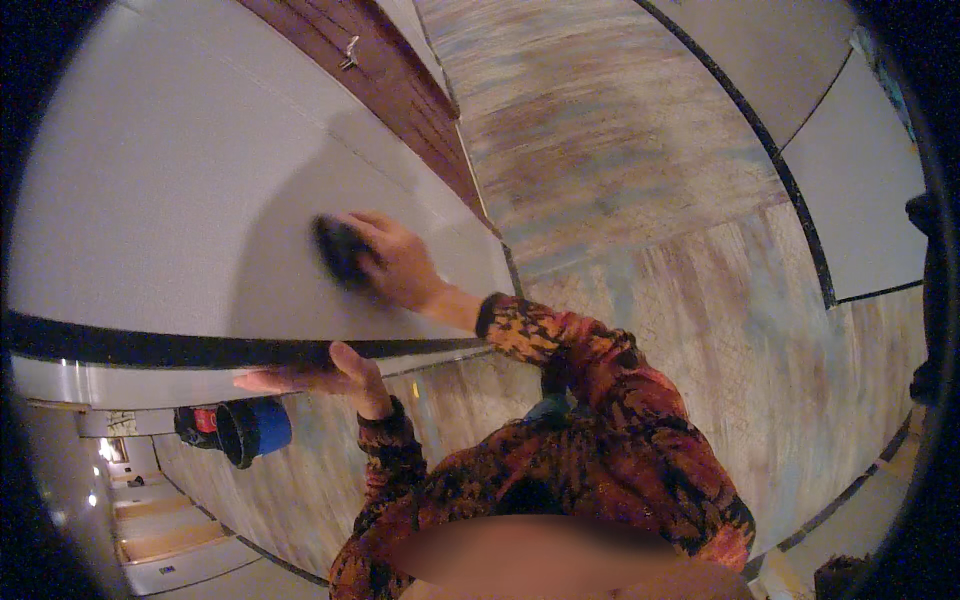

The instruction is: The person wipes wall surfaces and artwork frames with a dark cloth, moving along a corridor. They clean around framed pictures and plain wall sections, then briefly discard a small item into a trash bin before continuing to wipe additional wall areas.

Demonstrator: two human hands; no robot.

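Note:
My right hand (397, 262) is closed round a dark, rounded object (341, 251), blurred, at a large pale flat surface (187, 187); I cannot tell what kind of object it is. My left hand (349, 375) is at the black strip (187, 345) along that surface's near edge. Its thumb stands up over the strip, while the straight fingers point left, apart from the thumb. It holds nothing that I can see. Patterned red, orange and black sleeves cover both arms.
A brown wooden door (375, 67) with a metal handle (350, 52) lies beyond the pale surface. Streaked flooring (675, 285) extends to the right. A blue and black bucket (255, 431) stands at the lower left, beside a dark and red item (196, 426).

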